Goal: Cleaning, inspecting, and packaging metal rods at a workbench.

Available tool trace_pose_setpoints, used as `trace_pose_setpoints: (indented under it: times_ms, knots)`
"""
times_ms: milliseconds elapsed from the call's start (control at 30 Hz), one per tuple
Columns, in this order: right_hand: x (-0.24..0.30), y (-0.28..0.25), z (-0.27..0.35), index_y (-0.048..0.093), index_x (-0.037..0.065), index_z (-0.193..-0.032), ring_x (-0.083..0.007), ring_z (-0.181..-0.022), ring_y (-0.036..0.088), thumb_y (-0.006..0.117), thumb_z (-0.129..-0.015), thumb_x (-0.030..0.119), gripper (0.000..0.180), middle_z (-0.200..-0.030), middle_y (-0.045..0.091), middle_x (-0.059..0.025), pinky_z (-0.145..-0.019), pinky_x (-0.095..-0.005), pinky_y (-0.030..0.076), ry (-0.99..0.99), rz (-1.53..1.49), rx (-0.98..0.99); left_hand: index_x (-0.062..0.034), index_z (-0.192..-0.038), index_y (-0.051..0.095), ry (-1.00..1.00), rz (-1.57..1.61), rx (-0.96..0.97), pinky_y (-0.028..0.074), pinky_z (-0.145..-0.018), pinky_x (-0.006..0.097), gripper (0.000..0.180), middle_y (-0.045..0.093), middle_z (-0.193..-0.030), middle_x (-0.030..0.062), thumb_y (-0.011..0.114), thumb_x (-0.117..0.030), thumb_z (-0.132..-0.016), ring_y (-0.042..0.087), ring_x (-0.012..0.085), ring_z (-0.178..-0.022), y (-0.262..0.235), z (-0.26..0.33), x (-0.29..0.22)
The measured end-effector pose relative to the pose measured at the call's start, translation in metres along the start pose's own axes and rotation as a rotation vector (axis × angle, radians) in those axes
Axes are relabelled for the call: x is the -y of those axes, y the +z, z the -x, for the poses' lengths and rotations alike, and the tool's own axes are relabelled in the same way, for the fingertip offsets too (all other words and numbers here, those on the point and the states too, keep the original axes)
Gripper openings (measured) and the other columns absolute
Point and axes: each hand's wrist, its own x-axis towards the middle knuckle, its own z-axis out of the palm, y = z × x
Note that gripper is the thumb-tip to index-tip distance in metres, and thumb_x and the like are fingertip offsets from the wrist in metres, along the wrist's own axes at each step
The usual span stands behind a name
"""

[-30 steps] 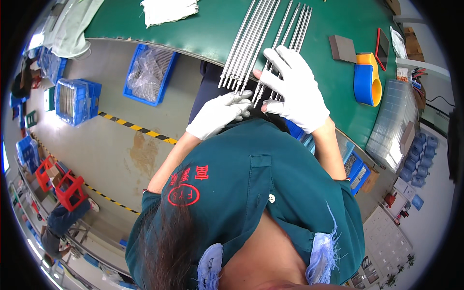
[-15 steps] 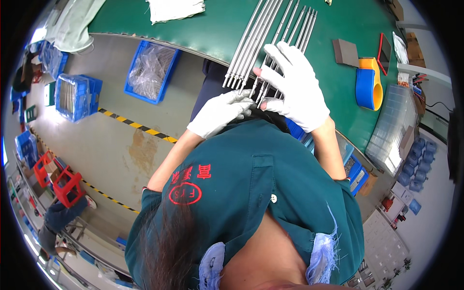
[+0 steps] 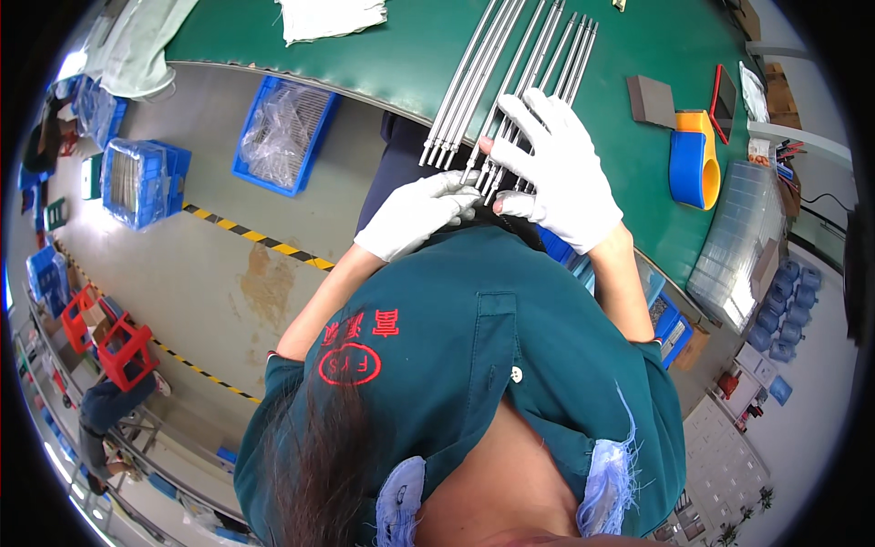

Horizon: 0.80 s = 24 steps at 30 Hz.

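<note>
Several slim silver metal rods (image 3: pixel 463 100) lie side by side on the green table (image 3: pixel 401 77), their near ends sticking out past its edge toward my body. My left hand (image 3: pixel 415 217), in a white glove, is at these ends with its fingers loosely extended; one rod's tip rests against the fingers. Over the right-hand rods is my right hand (image 3: pixel 570 178), also gloved, with fingers spread and thumb apart. Its fingers touch the rods and cover part of them. Whether either hand bears weight on a rod is unclear.
At the right of the table are a brown block (image 3: pixel 651 98), a blue and yellow ring-shaped holder (image 3: pixel 695 164) and a red-edged item (image 3: pixel 726 105). A white cloth (image 3: pixel 330 16) lies at the back. Blue crates (image 3: pixel 284 135) stand on the floor; another person (image 3: pixel 108 415) is far left.
A rod near my left fingers has shifted right, closer to the right-hand group. My right hand has moved slightly toward my body. The left hand has hardly moved.
</note>
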Motion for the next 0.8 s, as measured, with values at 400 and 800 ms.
trace_pose_setpoints:
  times_ms: [400,800]
  knots:
    - [0.003,0.000,-0.008,0.060,0.015,-0.112,-0.0373,-0.122,0.039,0.062,-0.070,0.052,0.057,-0.130,0.045,-0.0144,-0.104,-0.0479,0.029,-0.018,0.002,-0.020,0.0020,-0.126,0.048,0.059,-0.007,0.040,0.046,-0.078,0.023,0.044,0.063,-0.097,0.0066,0.054,-0.021,-0.089,0.056,0.0098,-0.083,-0.006,-0.004,0.012]
    - [0.007,0.010,-0.020,0.056,0.013,-0.119,-0.0375,-0.121,0.039,0.062,-0.070,0.053,0.064,-0.130,0.044,-0.0163,-0.105,-0.0488,0.027,-0.053,0.021,-0.024,-0.0022,-0.127,0.050,0.051,-0.111,-0.072,0.046,-0.080,0.023,0.041,0.063,-0.107,0.0082,0.053,-0.018,-0.090,0.058,0.0098,-0.091,-0.015,0.001,0.001]
